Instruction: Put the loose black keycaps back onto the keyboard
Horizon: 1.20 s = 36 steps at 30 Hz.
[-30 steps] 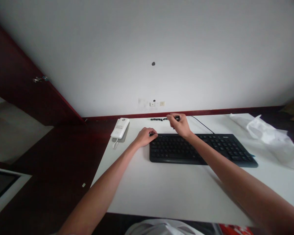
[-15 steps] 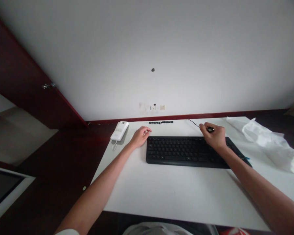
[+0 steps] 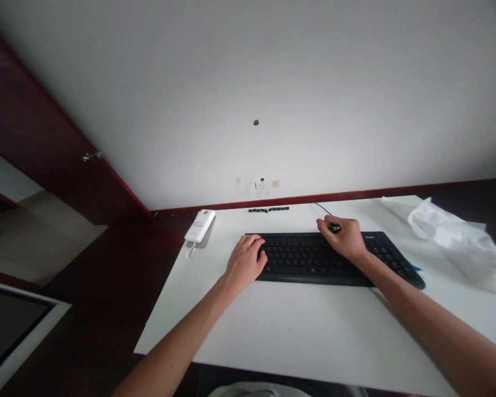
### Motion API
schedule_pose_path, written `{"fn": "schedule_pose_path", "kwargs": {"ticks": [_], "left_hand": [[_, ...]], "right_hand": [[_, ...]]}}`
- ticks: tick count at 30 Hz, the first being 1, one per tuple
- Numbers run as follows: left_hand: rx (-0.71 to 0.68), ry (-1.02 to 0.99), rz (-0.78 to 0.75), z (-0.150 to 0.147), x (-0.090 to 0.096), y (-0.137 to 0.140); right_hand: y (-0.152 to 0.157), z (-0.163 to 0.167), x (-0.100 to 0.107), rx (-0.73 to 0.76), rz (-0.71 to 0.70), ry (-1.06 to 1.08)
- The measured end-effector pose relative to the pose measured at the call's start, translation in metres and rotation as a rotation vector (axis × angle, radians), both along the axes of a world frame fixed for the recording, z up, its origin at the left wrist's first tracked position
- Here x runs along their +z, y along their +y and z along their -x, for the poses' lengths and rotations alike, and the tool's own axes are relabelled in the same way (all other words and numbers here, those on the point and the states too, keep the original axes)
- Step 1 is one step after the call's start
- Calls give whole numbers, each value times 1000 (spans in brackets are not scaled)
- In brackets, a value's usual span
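Note:
A black keyboard (image 3: 306, 256) lies on the white table (image 3: 273, 320). My left hand (image 3: 248, 258) grips its left end, with the thumb and fingers over the leftmost keys. My right hand (image 3: 342, 237) is closed in a fist above the keyboard's right-centre part. From that fist shows the rounded, glossy black end of a small tool (image 3: 334, 227); its lower part is hidden by the hand. Several small black keycaps (image 3: 268, 209) stand in a row near the table's far edge.
A white power bank (image 3: 200, 226) with a short cable lies at the far left. Crumpled white plastic (image 3: 454, 237) covers part of the right side. A thin black cable (image 3: 323, 208) runs behind the keyboard. Something blue (image 3: 416, 269) peeks out at the keyboard's right end.
My left hand has moved from beside the keyboard's upper left corner onto its left end. My right hand, still closed on the black tool, has shifted left over the keys.

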<state>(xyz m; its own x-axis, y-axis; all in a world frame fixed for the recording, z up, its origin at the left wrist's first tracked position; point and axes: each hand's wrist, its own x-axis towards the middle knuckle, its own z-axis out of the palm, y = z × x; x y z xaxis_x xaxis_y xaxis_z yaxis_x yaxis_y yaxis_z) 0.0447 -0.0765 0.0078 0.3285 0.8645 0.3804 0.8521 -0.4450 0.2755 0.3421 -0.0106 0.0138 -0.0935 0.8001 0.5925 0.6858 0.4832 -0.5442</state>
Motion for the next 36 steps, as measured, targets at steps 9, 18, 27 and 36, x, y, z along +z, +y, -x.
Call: {"fn": "schedule_pose_path", "kwargs": {"ticks": [9, 18, 27, 36], "left_hand": [[83, 190, -49, -12, -11, -17], [102, 188, -76, -29, -34, -67], [139, 194, -40, -36, -41, -74], [113, 150, -104, -32, -38, -73]], "right_hand": [[0, -1, 3, -3, 35, 64], [4, -14, 14, -84, 82, 7], [8, -73, 62, -534, 305, -292], [28, -125, 32, -503, 763, -548]]}}
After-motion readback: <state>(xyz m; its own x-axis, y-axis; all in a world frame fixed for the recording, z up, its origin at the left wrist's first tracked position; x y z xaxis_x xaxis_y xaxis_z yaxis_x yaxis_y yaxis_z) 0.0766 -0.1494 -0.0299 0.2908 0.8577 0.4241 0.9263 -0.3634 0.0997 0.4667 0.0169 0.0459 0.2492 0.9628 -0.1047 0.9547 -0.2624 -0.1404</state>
